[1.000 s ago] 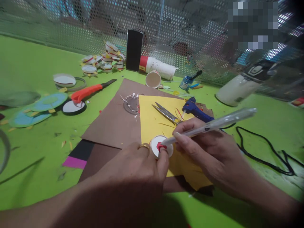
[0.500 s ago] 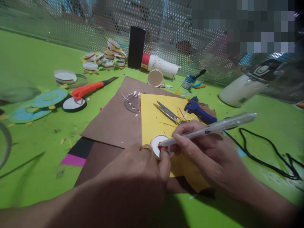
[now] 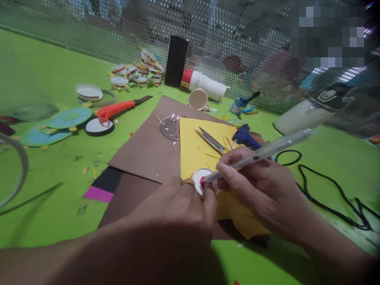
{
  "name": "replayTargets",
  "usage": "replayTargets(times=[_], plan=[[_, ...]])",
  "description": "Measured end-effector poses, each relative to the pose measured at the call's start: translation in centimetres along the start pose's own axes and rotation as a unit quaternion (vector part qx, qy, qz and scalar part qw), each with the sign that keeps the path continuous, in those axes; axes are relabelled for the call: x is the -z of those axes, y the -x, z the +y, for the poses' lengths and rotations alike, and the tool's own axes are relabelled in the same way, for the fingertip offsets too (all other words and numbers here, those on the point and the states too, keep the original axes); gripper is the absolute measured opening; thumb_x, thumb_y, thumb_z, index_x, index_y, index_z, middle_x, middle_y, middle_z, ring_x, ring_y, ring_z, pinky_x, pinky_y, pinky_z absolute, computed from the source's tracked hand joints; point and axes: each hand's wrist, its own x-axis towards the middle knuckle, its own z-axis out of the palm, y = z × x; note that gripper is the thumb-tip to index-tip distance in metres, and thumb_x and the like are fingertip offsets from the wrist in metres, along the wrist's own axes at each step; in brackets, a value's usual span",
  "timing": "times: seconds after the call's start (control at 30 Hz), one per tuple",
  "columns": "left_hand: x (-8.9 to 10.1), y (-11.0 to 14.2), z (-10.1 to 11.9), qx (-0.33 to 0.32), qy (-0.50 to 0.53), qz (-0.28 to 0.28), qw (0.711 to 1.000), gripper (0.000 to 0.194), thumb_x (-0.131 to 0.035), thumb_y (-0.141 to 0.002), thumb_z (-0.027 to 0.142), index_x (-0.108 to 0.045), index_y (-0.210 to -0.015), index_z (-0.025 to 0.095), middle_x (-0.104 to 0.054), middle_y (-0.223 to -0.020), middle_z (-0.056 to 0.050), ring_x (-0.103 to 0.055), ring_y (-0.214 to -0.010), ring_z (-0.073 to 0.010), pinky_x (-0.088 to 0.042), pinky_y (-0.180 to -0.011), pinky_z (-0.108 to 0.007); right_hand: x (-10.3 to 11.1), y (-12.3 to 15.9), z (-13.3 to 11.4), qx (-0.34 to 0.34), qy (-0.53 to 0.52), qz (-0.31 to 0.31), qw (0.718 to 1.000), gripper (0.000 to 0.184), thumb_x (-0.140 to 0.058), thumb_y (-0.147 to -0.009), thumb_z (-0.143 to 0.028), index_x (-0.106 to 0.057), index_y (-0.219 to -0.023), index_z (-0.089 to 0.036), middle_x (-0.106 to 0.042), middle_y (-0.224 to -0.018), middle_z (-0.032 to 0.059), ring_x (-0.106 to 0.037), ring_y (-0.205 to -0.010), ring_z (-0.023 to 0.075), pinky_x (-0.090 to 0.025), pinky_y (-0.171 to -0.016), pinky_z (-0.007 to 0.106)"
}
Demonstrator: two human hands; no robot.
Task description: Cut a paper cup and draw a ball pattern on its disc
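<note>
Closely, right hand (image 3: 261,190) pinches pen (image 3: 267,149); left hand (image 3: 181,209) holds white disc (image 3: 198,184).
Scissors (image 3: 211,141) and glue gun (image 3: 246,137) crowd the far side; orange-handled blade (image 3: 117,110) lies left.

One left hand (image 3: 184,206), one right hand (image 3: 258,186), one pen (image 3: 267,147), one red-marked white disc (image 3: 198,180).
On my screen I count one pair of scissors (image 3: 210,141), one glue gun (image 3: 246,136), one orange-handled blade (image 3: 118,109), one phone (image 3: 176,61), one bottle (image 3: 305,114), one jar (image 3: 237,106), one loose cup (image 3: 198,99) and one stack of cups (image 3: 208,85) I can't number from here. I get two pale-blue discs (image 3: 73,117), at least two brown sheets (image 3: 142,150), one black sheet (image 3: 107,182), one magenta sheet (image 3: 99,194); the heaped rounds (image 3: 139,73) are too jumbled to count.
</note>
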Motion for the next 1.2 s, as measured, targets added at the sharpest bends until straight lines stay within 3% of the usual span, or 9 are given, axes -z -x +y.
replayTargets(times=[0.13, 0.8, 1.2], plan=[[0.26, -0.14, -0.06, -0.002, -0.001, -0.01, 1.0, 0.031, -0.044, -0.087, 0.005, -0.06, -0.114, 0.0, -0.067, -0.072, -0.01, -0.059, -0.059, -0.0212, -0.048, -0.054, -0.035, -0.22, -0.09, 0.11, 0.004, -0.001, -0.001, 1.0, 0.024, -0.055, -0.094, -0.02, -0.066, -0.074, -0.014, -0.067, -0.078, 0.0021, -0.064, -0.073, 0.01, -0.049, -0.072, 0.018], [-0.27, -0.12, -0.32, -0.01, 0.054, 0.011, 0.998, 0.034, -0.043, -0.086, 0.006, -0.059, -0.115, -0.004, -0.065, -0.068, -0.011, -0.058, -0.055, -0.0223, -0.045, -0.048, -0.035, -0.37, -0.03, 0.26, 0.012, -0.013, -0.001, 1.0, 0.019, -0.055, -0.094, -0.018, -0.066, -0.08, -0.013, -0.066, -0.077, 0.0013, -0.062, -0.07, 0.008, -0.048, -0.071, 0.016], [0.19, -0.44, -0.1, 0.007, 0.071, -0.051, 0.996, 0.04, -0.042, -0.084, 0.005, -0.058, -0.119, -0.004, -0.067, -0.075, -0.013, -0.061, -0.059, -0.0261, -0.051, -0.051, -0.041, -0.36, -0.11, 0.5, 0.004, -0.014, -0.001, 1.0, 0.023, -0.054, -0.095, -0.019, -0.066, -0.075, -0.015, -0.067, -0.076, 0.0028, -0.064, -0.07, 0.0098, -0.05, -0.069, 0.017]])
